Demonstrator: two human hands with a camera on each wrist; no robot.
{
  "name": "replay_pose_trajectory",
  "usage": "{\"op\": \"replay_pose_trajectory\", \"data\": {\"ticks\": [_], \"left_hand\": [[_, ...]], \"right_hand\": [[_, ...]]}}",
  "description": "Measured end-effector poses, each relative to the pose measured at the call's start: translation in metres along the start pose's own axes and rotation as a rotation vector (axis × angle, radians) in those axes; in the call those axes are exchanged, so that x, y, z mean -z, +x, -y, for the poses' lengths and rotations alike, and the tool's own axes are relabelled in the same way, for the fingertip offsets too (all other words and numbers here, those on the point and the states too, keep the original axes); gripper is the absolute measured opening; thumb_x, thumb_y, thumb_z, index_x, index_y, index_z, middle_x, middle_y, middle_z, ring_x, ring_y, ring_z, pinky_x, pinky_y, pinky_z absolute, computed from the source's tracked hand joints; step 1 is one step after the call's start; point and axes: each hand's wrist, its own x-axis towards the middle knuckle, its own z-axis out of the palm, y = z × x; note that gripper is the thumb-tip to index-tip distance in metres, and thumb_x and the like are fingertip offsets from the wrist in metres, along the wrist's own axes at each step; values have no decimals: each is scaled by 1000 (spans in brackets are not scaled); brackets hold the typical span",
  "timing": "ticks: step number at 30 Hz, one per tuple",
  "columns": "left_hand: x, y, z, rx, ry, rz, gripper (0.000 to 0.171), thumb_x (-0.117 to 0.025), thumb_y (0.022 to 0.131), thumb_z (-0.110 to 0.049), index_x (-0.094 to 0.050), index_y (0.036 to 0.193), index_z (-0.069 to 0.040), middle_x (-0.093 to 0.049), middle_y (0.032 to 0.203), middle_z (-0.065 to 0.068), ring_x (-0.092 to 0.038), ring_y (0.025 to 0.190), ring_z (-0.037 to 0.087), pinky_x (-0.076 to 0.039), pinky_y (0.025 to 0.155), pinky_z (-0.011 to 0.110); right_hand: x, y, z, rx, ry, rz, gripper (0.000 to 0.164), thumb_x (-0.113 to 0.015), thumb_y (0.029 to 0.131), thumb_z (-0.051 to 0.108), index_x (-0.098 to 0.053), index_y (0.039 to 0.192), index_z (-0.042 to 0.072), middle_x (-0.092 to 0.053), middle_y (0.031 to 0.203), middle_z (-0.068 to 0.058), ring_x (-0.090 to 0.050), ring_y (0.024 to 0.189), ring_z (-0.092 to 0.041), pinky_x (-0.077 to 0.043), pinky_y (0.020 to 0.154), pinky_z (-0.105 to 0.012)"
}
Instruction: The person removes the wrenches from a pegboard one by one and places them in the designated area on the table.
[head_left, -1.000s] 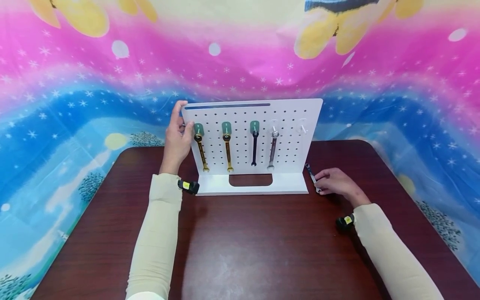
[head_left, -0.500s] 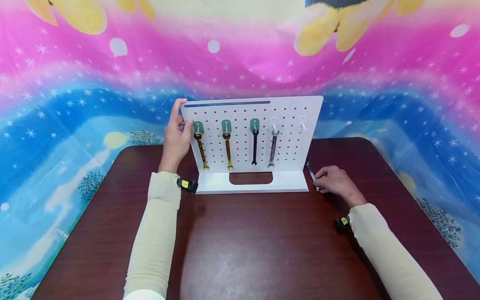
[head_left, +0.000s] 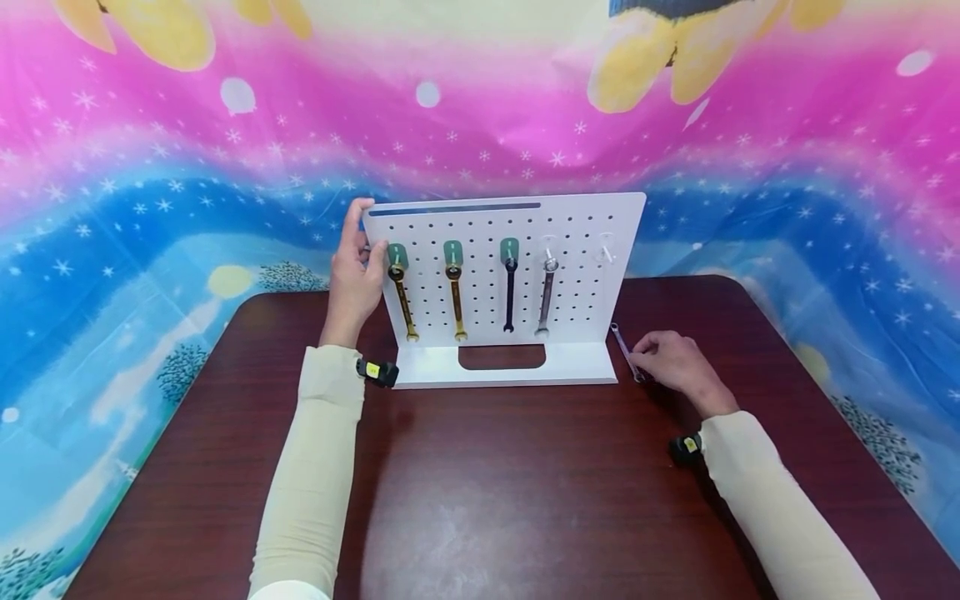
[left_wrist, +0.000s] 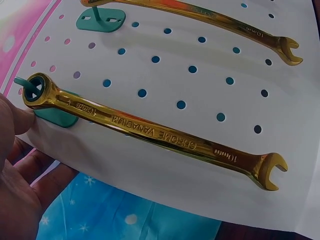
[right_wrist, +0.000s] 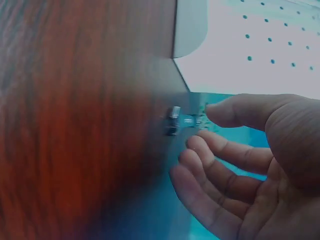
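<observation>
My left hand (head_left: 356, 279) grips the upper left edge of a white pegboard stand (head_left: 480, 325), thumb in front and fingers partly hidden behind. In the left wrist view, a gold combination wrench (left_wrist: 150, 131) marked 10mm hangs by its ring end on a green hook (left_wrist: 56, 117) beside that hand. At the board's right foot, a silver combination wrench (head_left: 624, 346) lies on the table. My right hand (head_left: 675, 365) is at this wrench's right side. The right wrist view shows its thumb and fingertips apart, with the wrench (right_wrist: 174, 121) beyond them; contact is unclear.
Also hanging on the pegboard are a second gold wrench (head_left: 457, 308), a black wrench (head_left: 510, 296) and a silver one (head_left: 546, 302). A clear hook (head_left: 607, 252) at the right bears nothing. The dark wooden table (head_left: 480, 483) meets a patterned cloth (head_left: 480, 125) behind.
My right hand's fingertips have loosened and shifted slightly right, so more of the silver wrench on the table shows. The left hand and the pegboard stay in place.
</observation>
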Motion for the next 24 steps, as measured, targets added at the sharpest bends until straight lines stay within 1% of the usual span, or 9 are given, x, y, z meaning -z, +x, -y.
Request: {"op": "replay_pose_trajectory", "data": {"ticks": [3,6,8,9,13,16,18,20,24], "left_hand": [[1,0,0,5,-1,-5,54,-53,109,-16,-37,152,-45,-63,94,11,-52,68,25,-43,61,36],[1,1,0,5,2,-19,54,-53,109,-17,-37,152,-45,-64,93,12,-51,66,25,-42,61,36],[1,2,0,3,4,-26,54,-54,109,-18,-38,152,-46,-64,93,11,-51,66,25,-42,61,35],[1,2,0,2,5,-28,54,-55,108,-18,-39,152,-46,-64,93,11,-51,66,25,-43,61,35],[1,2,0,3,-7,-29,54,-56,108,-17,-41,151,-46,-65,92,10,-51,65,26,-43,60,35],[1,0,1,5,-14,-33,55,-56,108,-15,-41,150,-47,-64,90,9,-52,64,26,-43,59,35],[0,0,2,3,-20,-35,55,-56,108,-15,-42,149,-48,-65,89,9,-52,65,25,-42,59,36],[0,0,2,3,-18,-31,55,-55,108,-16,-41,149,-49,-64,89,9,-51,64,25,-42,59,35],[-2,1,3,-5,-21,-28,54,-55,108,-17,-41,150,-49,-65,91,9,-51,65,25,-42,60,35]], "right_hand": [[2,-4,8,73,-57,-55,25,-65,102,26,-73,108,3,-70,85,-10,-60,74,-24,-50,70,-39],[0,-7,18,128,-17,-78,25,-64,103,26,-73,112,5,-68,80,-14,-59,69,-26,-48,70,-41],[-3,-9,26,144,23,-83,26,-63,104,27,-72,116,6,-68,83,-15,-59,65,-28,-49,67,-41],[-5,-9,31,149,44,-86,27,-63,104,27,-72,118,6,-68,86,-16,-60,66,-28,-49,67,-41],[-17,-7,48,188,109,-113,30,-64,104,28,-72,125,8,-70,110,-12,-63,81,-29,-53,72,-41],[-26,-1,60,228,161,-124,30,-64,104,26,-70,128,9,-69,121,-12,-65,98,-29,-52,82,-44],[-31,3,66,255,204,-123,31,-65,104,24,-69,130,8,-68,125,-12,-66,103,-31,-53,85,-47],[-36,7,73,263,233,-124,33,-65,103,23,-67,133,10,-66,130,-12,-65,109,-32,-54,88,-49],[-43,14,84,270,283,-127,37,-65,104,22,-62,139,13,-64,133,-11,-64,114,-32,-56,88,-48]]}}
